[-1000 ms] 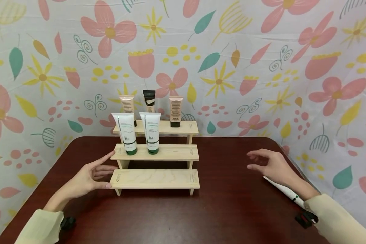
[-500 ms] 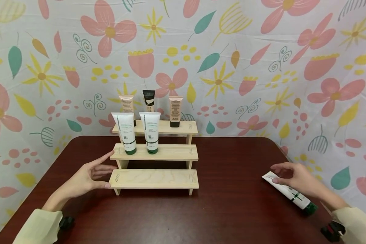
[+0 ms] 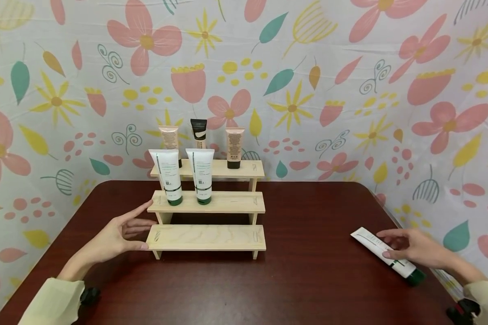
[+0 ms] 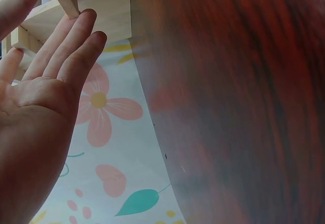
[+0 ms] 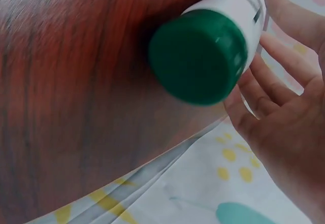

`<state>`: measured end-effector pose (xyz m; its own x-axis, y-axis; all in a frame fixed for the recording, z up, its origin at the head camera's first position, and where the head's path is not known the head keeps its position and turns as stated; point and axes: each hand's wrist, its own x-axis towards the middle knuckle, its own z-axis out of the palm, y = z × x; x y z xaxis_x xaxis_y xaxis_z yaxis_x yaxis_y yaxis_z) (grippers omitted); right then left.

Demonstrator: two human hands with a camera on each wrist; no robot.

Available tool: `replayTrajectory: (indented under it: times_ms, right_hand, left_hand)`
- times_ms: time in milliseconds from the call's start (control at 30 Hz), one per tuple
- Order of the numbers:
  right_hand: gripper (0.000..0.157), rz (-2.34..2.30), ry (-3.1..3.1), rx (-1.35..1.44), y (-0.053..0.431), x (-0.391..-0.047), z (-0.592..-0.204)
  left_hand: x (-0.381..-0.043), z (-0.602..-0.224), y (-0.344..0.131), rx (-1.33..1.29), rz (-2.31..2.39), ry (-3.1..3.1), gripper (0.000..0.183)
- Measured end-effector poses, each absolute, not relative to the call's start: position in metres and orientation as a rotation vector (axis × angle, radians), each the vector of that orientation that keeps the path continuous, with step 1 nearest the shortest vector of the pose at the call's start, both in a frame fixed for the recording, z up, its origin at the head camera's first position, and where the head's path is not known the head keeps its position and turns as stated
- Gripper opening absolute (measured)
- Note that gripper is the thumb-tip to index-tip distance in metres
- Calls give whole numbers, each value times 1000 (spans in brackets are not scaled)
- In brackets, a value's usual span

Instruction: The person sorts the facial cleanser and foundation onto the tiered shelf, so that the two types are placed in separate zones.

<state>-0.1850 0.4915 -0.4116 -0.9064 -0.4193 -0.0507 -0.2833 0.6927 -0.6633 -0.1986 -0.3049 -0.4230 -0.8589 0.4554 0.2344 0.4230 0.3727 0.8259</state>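
My left hand rests against the left end of a three-tier wooden display stand, index fingertip at the middle shelf and thumb at the bottom one. Its fingers look fairly straight in the left wrist view, touching the pale wood. On the right, a white squeeze tube with a green cap lies slanted on the table. My right hand holds it, thumb on the near side and fingers along the far side. Two matching white tubes, one left and one right, stand cap-down on the middle shelf.
Behind them, on the top shelf, stand a beige tube, a black-topped tube and another beige tube. The dark red-brown table reaches back to a flower-patterned cloth, which also hangs along both sides.
My right hand has moved right and down to the lying tube and taken hold of it. The tube has shifted slightly. My left hand stays at the stand.
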Motion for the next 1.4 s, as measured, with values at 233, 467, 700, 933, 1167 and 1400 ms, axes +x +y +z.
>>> replayTrajectory:
  times_ms: [233, 467, 700, 933, 1167, 1400]
  right_hand:
    - [49, -992, 2618, -537, 502, -182, -412]
    - [52, -964, 2600, -495, 498, -184, -412]
    - [51, -1061, 2552, -575, 486, -187, -417]
    - [53, -1072, 2524, -557, 481, -189, -416]
    - [49, -1219, 2270, -612, 498, -189, -413]
    - [53, -1257, 2147, -626, 503, -192, -413]
  left_hand:
    - [-199, -422, -305, 817, 1540, 2572, 110]
    - [-198, -423, -305, 833, 1534, 2575, 109]
    - [-198, -422, -305, 814, 1537, 2570, 110]
    - [-198, -423, -304, 798, 1535, 2568, 110]
    - [-199, -423, -304, 809, 1532, 2575, 110]
    - [-199, -424, -304, 832, 1534, 2575, 110]
